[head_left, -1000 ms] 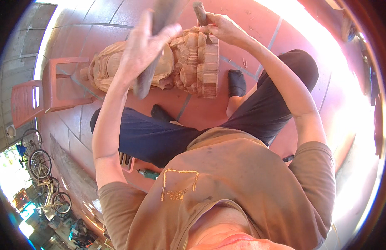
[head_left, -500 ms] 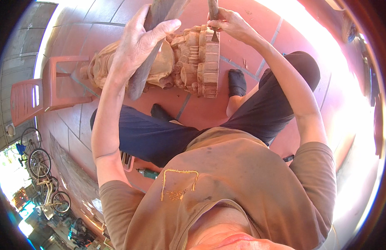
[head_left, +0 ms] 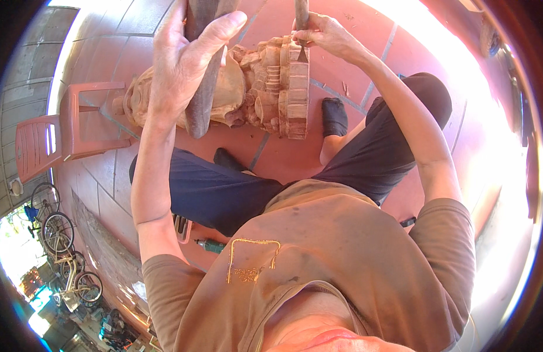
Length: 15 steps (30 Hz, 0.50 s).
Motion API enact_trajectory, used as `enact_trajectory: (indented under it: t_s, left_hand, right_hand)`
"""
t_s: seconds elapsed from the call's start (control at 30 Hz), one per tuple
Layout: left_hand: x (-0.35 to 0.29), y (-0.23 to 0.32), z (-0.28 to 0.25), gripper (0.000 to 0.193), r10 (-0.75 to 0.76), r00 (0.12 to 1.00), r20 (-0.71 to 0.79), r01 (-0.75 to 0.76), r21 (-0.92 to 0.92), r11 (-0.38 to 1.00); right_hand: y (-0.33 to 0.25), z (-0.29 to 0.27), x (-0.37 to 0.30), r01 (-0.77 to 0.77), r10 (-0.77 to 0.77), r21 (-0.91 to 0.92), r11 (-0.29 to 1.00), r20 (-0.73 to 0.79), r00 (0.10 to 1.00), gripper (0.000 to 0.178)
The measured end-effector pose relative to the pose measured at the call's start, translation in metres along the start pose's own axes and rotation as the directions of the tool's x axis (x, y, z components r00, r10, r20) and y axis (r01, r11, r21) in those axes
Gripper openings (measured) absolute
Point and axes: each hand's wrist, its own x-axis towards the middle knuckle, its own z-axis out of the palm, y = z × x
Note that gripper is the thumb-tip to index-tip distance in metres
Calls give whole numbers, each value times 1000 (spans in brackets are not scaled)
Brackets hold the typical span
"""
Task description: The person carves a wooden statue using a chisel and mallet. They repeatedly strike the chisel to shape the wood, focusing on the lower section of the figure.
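Note:
A carved wooden statue (head_left: 262, 94) lies on its side on the floor in front of me, its ribbed base toward the right. My left hand (head_left: 180, 73) is wrapped round a thick dark wooden mallet (head_left: 200, 108), raised over the statue's left part and hiding some of it. In my right hand (head_left: 323, 32) is a chisel (head_left: 304, 54), gripped by the fingers with its flared blade pointing down toward me. The blade overlaps the far end of the ribbed base; whether it touches the wood I cannot tell. The chisel's upper end runs out of the picture.
To the left stands a reddish plastic chair (head_left: 78, 123). My legs are spread on either side, with a dark-socked foot (head_left: 334, 117) close to the base. A green tool (head_left: 210, 245) lies by my left thigh. Wood chips dot the tiled floor (head_left: 365, 64). Bicycles (head_left: 60, 240) stand far left.
My left hand and the mallet have shifted a little up and to the left, and the mallet stands more upright. My right hand and the chisel have barely moved.

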Motion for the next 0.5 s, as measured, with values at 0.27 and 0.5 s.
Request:
enact_trajectory:
  t_s: [0.27, 0.5]
  left_hand:
    - [1, 4, -1, 45, -8, 1000, 27, 7, 42, 999]
    - [6, -46, 3, 55, -221, 951, 218, 65, 557, 828]
  right_hand:
    - [-11, 5, -4, 45, -42, -94, 995, 31, 999, 22]
    - [-18, 7, -7, 93, -90, -120, 988, 29, 995, 22]
